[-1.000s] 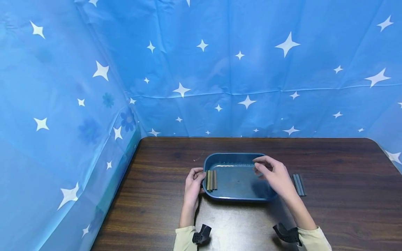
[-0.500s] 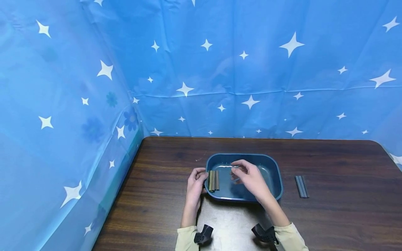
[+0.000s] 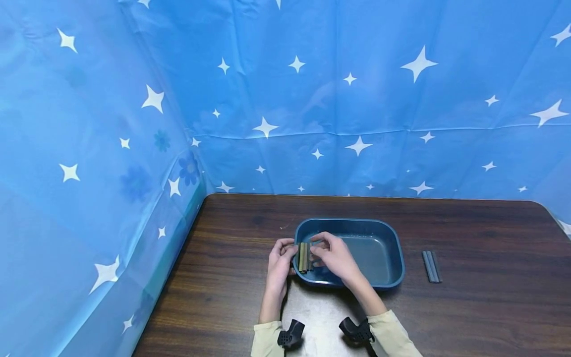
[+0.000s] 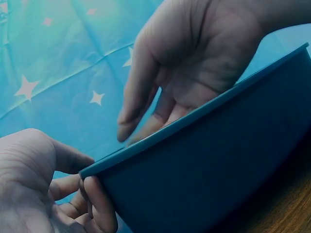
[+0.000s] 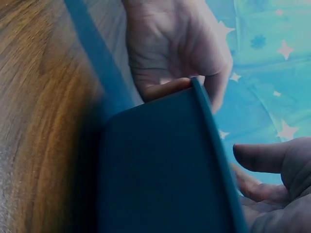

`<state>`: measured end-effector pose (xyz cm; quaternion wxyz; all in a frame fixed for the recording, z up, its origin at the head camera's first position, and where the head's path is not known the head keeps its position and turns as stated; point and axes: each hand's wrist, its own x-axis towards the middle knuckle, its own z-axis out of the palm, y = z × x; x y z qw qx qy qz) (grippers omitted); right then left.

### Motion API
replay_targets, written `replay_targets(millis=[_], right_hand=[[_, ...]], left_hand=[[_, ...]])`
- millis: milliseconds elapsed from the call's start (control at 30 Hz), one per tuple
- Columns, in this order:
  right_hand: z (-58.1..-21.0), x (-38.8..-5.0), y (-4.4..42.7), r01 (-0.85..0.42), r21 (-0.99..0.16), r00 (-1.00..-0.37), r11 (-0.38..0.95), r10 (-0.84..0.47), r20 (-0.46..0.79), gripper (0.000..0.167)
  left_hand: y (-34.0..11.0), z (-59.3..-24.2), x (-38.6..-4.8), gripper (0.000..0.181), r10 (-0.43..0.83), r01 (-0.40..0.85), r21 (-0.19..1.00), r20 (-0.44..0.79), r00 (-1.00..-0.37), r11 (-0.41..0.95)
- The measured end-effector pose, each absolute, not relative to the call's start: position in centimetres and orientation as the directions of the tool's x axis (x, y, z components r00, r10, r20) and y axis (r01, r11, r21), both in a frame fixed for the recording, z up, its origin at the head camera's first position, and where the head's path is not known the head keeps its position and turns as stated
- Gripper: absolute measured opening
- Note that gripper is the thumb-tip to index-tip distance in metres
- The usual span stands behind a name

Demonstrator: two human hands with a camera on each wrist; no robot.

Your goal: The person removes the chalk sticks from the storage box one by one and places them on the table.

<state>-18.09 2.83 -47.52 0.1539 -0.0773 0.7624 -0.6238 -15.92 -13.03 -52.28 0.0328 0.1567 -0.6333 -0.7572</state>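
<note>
A blue tray (image 3: pixel 370 253) stands on the table, with several greenish-brown sticks (image 3: pixel 303 258) side by side at its left end. The left hand (image 3: pixel 278 265) grips the tray's left rim; in the left wrist view its thumb and fingers (image 4: pixel 100 204) pinch the tray's corner. Over the tray, the right hand (image 3: pixel 336 258) has its fingertips beside the rightmost stick; whether they touch it cannot be told. The right wrist view shows that hand (image 5: pixel 277 189) with thumb and fingers apart, partly hidden behind the tray wall (image 5: pixel 155 165).
To the right of the tray, several grey-blue sticks (image 3: pixel 431 267) lie together on the brown wooden table (image 3: pixel 490 248). A blue curtain with white stars (image 3: pixel 312 99) hangs behind the table and along its left side.
The right hand has moved left across the tray, from its right end to the sticks at the left end. The left hand still grips the rim, and the view has shifted slightly.
</note>
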Motion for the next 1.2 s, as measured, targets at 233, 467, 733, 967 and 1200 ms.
replay_targets(millis=[233,467,733,967,1200], right_hand=[[-48.6,-18.4,2.3,0.076,-0.962,-0.941,0.261,-0.3,-0.156,0.027],[-49.3,-18.8,1.9,0.068,-0.956,-0.932,0.285,-0.325,-0.164,0.027],[-49.7,-19.2,1.9,0.019,-0.917,-0.956,0.398,-0.262,-0.134,0.032],[-49.3,-19.2,1.8,-0.056,-0.87,-0.983,0.489,-0.182,-0.039,0.033],[-49.5,-19.5,1.4,-0.06,-0.879,-0.978,0.472,-0.202,-0.042,0.03]], left_hand=[[-13.0,-52.4,-15.9,0.03,-0.243,-0.161,0.971,-0.202,-0.949,-0.18],[-12.9,-52.4,-16.0,0.031,-0.238,-0.156,0.971,-0.198,-0.951,-0.182],[-12.9,-52.5,-15.9,0.03,-0.243,-0.171,0.969,-0.213,-0.946,-0.18],[-13.0,-52.3,-15.9,0.029,-0.252,-0.168,0.97,-0.21,-0.945,-0.176],[-13.0,-52.2,-16.0,0.029,-0.246,-0.174,0.967,-0.217,-0.945,-0.184]])
